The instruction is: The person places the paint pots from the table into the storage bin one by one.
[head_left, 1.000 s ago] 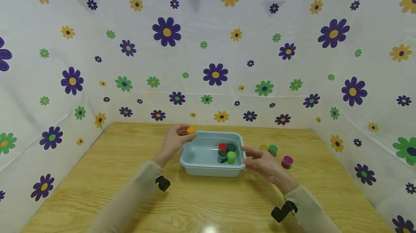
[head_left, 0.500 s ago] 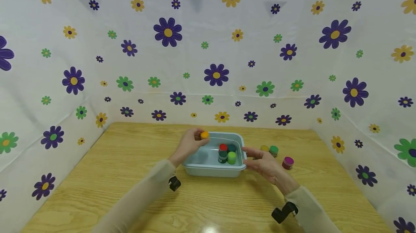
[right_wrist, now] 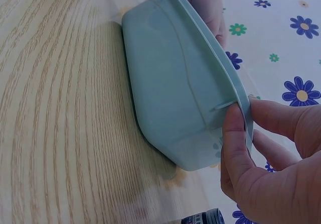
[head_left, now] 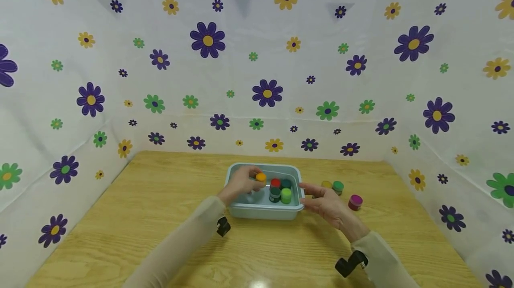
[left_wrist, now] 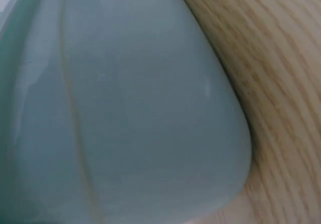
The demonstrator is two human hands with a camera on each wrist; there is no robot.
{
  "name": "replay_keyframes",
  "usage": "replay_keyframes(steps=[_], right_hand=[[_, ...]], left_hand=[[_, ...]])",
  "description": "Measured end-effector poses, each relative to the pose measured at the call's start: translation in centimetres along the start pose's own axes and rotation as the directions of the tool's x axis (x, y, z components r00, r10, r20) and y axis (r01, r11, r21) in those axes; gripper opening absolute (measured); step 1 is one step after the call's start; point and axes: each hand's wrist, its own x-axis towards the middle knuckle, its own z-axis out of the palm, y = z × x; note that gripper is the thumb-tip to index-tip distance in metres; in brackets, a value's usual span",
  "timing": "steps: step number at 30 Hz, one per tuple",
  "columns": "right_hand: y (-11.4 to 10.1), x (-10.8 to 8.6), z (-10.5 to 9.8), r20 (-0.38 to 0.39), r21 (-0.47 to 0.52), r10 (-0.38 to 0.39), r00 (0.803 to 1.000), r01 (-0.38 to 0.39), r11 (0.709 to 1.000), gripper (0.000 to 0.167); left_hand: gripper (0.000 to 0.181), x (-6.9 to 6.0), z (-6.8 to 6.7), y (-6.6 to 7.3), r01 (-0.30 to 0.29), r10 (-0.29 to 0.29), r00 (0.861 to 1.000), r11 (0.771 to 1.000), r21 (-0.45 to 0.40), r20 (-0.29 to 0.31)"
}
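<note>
A light blue plastic bin (head_left: 263, 212) stands on the table. My left hand (head_left: 241, 181) reaches over its left side and grips a small orange-topped jar (head_left: 261, 177) inside the bin. Several jars are grouped at the bin's right end: one red (head_left: 275, 182), one dark green (head_left: 275, 194), one teal (head_left: 286, 184) and one lime green (head_left: 286, 195). At the right end, my right hand (head_left: 329, 203) pinches the bin's rim; the right wrist view shows its thumb and fingers (right_wrist: 233, 138) on both sides of the edge. Only the bin's wall (left_wrist: 150, 93) and wood appear in the left wrist view.
Right of the bin, beyond the right hand, stand a yellow jar (head_left: 326, 184), a green jar (head_left: 338, 187) and a magenta-lidded jar (head_left: 355, 202). The wooden table (head_left: 168, 181) meets a flower-printed sheet (head_left: 241, 64) at the back and sides.
My left hand has carried the orange-topped jar rightward, from the bin's left edge to inside it and lower, close to the red jar. The right hand has stayed on the rim.
</note>
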Motion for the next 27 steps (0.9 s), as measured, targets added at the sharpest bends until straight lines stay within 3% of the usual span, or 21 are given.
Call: replay_keyframes(steps=[10, 20, 27], right_hand=[[-0.1, 0.0, -0.1, -0.001, -0.003, 0.002, 1.0, -0.002, 1.0, 0.059], [0.0, 0.0, -0.2, 0.002, -0.01, 0.002, 1.0, -0.002, 1.0, 0.06], [0.0, 0.0, -0.1, -0.002, -0.01, 0.007, 1.0, -0.007, 1.0, 0.06]], left_hand=[[0.037, 0.3, 0.9, 0.5, -0.007, 0.009, 0.999, 0.999, -0.032, 0.045], [0.03, 1.0, 1.3, 0.2, 0.045, -0.049, 0.997, 0.996, 0.08, 0.054], [0.034, 1.0, 1.5, 0.0, 0.057, -0.061, 0.998, 0.986, 0.158, 0.026]])
